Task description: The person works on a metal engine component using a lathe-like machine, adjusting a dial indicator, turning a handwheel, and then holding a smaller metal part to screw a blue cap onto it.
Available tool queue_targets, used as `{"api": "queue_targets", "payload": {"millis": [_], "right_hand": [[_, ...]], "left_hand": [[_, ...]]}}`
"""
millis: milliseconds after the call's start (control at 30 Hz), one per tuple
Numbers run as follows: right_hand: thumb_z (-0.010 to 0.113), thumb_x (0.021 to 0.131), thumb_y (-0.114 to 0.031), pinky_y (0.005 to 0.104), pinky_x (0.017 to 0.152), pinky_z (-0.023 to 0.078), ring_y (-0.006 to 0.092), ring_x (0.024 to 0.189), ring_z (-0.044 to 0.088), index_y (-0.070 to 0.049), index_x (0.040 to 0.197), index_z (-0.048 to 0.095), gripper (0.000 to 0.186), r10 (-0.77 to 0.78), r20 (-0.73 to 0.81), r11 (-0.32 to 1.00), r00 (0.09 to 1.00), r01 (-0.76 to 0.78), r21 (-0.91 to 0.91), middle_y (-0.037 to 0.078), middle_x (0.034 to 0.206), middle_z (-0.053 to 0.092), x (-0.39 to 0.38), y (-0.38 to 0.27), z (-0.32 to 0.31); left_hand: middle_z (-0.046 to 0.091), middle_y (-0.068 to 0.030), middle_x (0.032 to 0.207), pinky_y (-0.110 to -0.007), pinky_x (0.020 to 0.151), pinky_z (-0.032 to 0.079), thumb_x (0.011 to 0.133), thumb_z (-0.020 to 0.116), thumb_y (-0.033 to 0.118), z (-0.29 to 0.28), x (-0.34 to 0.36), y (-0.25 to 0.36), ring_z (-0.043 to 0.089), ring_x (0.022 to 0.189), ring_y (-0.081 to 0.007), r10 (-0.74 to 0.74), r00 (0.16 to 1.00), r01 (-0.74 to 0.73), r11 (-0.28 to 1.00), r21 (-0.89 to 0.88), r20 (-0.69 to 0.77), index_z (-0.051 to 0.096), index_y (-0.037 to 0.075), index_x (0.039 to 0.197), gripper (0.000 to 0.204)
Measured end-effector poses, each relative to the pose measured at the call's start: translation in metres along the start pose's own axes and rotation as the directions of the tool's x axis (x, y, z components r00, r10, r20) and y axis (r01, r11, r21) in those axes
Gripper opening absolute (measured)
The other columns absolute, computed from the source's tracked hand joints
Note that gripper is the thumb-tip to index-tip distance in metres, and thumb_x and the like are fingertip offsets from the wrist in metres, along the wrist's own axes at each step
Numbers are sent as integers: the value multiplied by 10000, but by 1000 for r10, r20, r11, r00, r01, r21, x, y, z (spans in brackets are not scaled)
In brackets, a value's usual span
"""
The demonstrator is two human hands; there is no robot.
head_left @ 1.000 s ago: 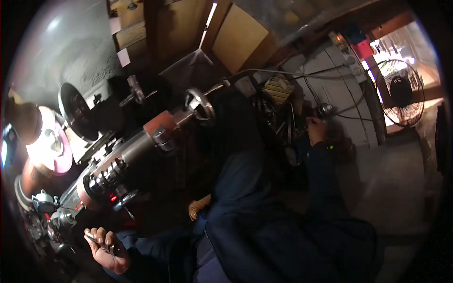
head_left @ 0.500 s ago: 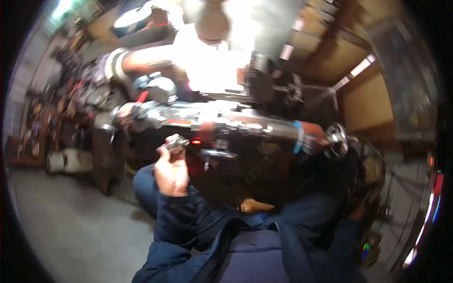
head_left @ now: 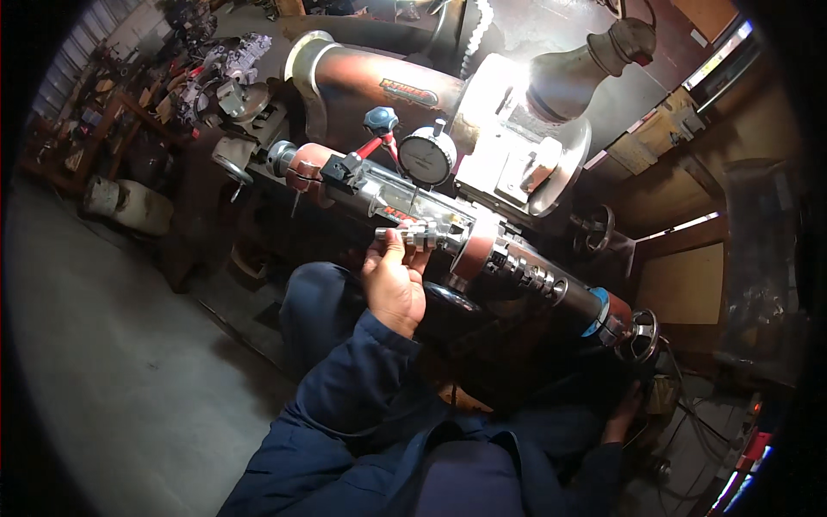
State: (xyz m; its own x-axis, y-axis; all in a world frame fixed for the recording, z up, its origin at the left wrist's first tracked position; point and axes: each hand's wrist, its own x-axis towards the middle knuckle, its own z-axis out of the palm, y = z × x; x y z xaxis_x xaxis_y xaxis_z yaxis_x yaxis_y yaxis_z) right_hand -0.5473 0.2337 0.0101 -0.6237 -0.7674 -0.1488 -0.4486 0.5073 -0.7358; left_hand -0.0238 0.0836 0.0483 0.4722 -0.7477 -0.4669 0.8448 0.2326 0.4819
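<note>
My left hand (head_left: 394, 284) is closed on a small shiny metal fitting (head_left: 412, 234), held up at the front of a long machine spindle assembly (head_left: 547, 284) with steel collars and orange clamps. A round dial gauge (head_left: 427, 156) on a red arm with a blue knob (head_left: 380, 120) sits just above that fitting. Behind it, under bright light, is a grinding head (head_left: 504, 172) with an orange cylindrical housing (head_left: 379, 82). My right hand (head_left: 622, 412) is low at the right in shadow, below a steel handwheel (head_left: 642, 336); its fingers are too dark to make out.
Metal parts and tools crowd wooden shelving (head_left: 103, 129) at the back left, above a whitish canister (head_left: 129, 205). Grey floor (head_left: 129, 362) runs along the left. Wooden boards (head_left: 676, 284) and loose cables (head_left: 689, 414) line the right side. My legs are beneath the machine.
The view has swung from the fan and wall onto the machine, now spanning the middle. My left hand has risen from low down to the dial gauge area, carrying the metal fitting.
</note>
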Motion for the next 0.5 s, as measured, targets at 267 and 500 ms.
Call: {"api": "queue_targets", "payload": {"millis": [267, 500], "right_hand": [[464, 1043, -445, 400, 1117, 333, 359, 1371, 399, 86, 1449, 357, 677, -10, -97, 978, 995, -11, -210, 262, 1469, 421, 2, 0, 7], [602, 920, -57, 474, 990, 446, 381, 1149, 546, 3, 1237, 489, 342, -931, 58, 324, 361, 889, -325, 211, 1191, 559, -113, -157, 84]], "left_hand": [[665, -105, 1113, -394, 879, 595, 1012, 571, 158, 5, 8, 4, 673, 993, -223, -13, 998, 7, 995, 96, 64, 573, 56, 1109, 140], [653, -59, 1040, -353, 788, 607, 1009, 583, 126, 10, 11, 7, 658, 923, -151, -53, 998, 44, 982, 181, 44, 565, 87, 1098, 99]]}}
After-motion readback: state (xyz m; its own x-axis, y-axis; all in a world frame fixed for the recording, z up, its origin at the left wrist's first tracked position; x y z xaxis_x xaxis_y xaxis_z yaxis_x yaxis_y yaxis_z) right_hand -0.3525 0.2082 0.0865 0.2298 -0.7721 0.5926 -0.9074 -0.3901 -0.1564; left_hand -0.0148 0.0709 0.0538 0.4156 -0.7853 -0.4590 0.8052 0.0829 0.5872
